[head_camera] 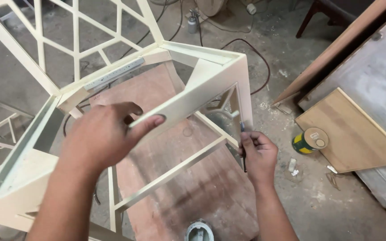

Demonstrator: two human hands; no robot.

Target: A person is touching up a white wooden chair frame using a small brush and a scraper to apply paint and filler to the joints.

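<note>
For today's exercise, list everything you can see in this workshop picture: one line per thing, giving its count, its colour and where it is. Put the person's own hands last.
Furniture frame: one, cream, centre, open-sided.
Lattice panel: one, cream, top left.
Drawer slide: one, silver metal, on the frame's back rail.
Plywood sheet: one, reddish brown, on the floor under the frame.
Tin can: one, yellow and green, on its side on the floor, right.
Wooden boards: several, light brown and grey, right edge.
Cables: several, dark, on the concrete floor, top.
Round lid: one, grey, bottom centre.
Left hand: grips a cream panel of the frame.
Right hand: holds a thin dark tool at the frame's corner.
</note>
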